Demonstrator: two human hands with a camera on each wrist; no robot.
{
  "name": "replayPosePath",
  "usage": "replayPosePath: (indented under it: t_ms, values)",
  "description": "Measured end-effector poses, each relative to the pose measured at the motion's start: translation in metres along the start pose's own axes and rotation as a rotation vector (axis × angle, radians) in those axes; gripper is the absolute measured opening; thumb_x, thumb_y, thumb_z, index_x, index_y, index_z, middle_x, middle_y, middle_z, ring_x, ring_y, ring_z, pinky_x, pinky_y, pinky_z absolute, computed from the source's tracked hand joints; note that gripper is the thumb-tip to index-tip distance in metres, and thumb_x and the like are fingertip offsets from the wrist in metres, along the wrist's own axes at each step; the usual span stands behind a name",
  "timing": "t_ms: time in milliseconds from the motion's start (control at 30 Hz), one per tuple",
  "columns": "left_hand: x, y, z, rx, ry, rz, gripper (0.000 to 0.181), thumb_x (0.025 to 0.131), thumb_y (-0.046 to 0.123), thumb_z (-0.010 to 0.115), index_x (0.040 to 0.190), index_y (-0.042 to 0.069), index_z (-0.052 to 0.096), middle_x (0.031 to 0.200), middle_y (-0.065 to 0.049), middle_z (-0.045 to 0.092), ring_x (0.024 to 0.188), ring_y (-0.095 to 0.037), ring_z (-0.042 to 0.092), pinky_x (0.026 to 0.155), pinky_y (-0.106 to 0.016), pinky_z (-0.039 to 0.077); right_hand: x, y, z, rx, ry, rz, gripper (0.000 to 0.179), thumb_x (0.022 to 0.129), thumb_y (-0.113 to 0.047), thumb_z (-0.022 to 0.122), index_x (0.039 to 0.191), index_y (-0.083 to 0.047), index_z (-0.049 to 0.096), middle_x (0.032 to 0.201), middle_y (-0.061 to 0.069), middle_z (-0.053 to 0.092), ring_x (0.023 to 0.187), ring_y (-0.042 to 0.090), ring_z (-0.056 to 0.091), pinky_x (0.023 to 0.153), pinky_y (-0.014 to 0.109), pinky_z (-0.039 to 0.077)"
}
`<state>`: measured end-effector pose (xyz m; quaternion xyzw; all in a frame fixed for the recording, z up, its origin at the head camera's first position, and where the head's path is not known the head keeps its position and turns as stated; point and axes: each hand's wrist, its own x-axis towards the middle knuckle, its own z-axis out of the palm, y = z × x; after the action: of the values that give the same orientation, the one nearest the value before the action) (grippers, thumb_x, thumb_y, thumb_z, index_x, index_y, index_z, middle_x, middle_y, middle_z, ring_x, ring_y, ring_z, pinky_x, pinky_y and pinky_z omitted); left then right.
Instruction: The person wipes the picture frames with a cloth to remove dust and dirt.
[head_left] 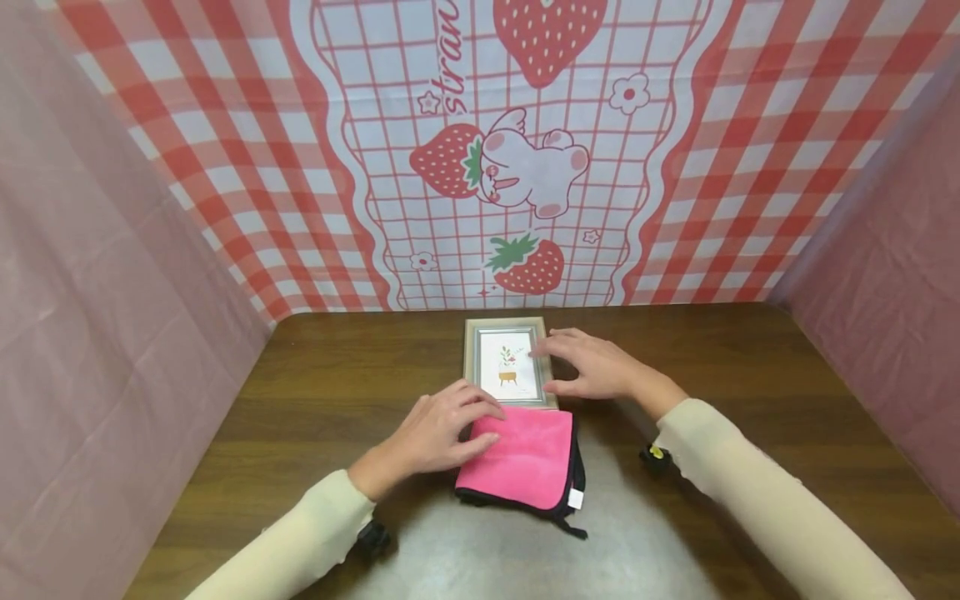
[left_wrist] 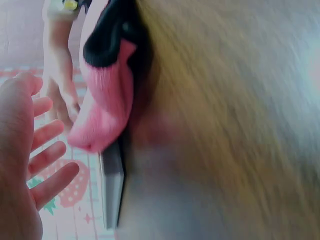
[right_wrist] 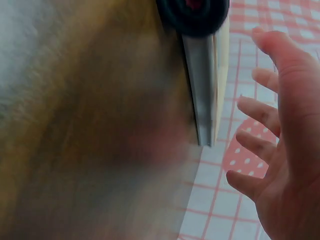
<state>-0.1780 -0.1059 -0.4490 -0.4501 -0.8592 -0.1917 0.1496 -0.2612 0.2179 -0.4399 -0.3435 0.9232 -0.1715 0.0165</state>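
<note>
A picture frame (head_left: 472, 354) with a potted-plant print lies flat on the wooden table. Just in front of it is a folded pink cloth (head_left: 517, 467) with black edging and a small white tag. My left hand (head_left: 450, 425) hovers over the cloth's left side, fingers spread and relaxed. At the picture's right edge, my right hand (head_left: 600, 364) has its fingers loosely extended over the border. Both wrist views show the hands apart from the things below: the cloth (left_wrist: 107, 100) bulges upward beside the left hand, and the frame's side (right_wrist: 201, 85) stands near the right fingers.
Behind the table (head_left: 337, 375) hangs a red-and-white checked cloth (head_left: 300, 183) with strawberry prints. Pink curtains (head_left: 112, 317) enclose the left and right sides. A dark band with a yellow mark (head_left: 657, 454) sits under the right sleeve.
</note>
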Motion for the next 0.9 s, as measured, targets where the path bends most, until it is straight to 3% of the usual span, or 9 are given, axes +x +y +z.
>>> replayPosePath:
  t_ms: [133,300,600,900]
  values:
    - [-0.007,-0.013,-0.003,-0.020,0.051,-0.051,0.020,0.099,0.031,0.086,0.116,0.020,0.084,0.119,0.003,0.081,0.107,-0.015,0.076,0.074,-0.029,0.061,-0.005,-0.008,0.000,-0.024,0.018,-0.075,0.062,0.098,-0.047,0.082,0.151,-0.018,0.070,0.161,0.013,0.069,0.157,0.047,0.055,0.118,0.072,0.053]
    - [-0.013,-0.031,-0.007,-0.076,0.072,-0.146,0.020,0.099,0.026,0.085,0.117,0.018,0.084,0.120,0.001,0.082,0.105,-0.019,0.082,0.076,-0.034,0.064,-0.011,-0.018,-0.001,-0.044,-0.005,-0.111,0.062,0.099,-0.050,0.080,0.150,-0.018,0.070,0.165,0.012,0.065,0.157,0.044,0.056,0.119,0.070,0.053]
    - [-0.016,-0.056,-0.008,-0.059,0.038,-0.272,0.029,0.098,0.030,0.086,0.124,0.019,0.082,0.130,-0.002,0.079,0.119,-0.025,0.080,0.086,-0.048,0.067,-0.021,-0.040,-0.004,-0.068,-0.010,-0.190,0.061,0.099,-0.050,0.081,0.152,-0.022,0.069,0.165,0.009,0.065,0.149,0.037,0.061,0.108,0.063,0.062]
    - [-0.009,-0.065,-0.002,-0.101,-0.057,-0.340,0.041,0.099,0.037,0.083,0.136,0.021,0.078,0.149,-0.002,0.073,0.143,-0.029,0.068,0.102,-0.058,0.063,-0.031,-0.061,0.002,-0.086,-0.041,-0.262,0.068,0.097,-0.055,0.081,0.155,-0.022,0.067,0.168,0.005,0.063,0.148,0.037,0.061,0.105,0.061,0.063]
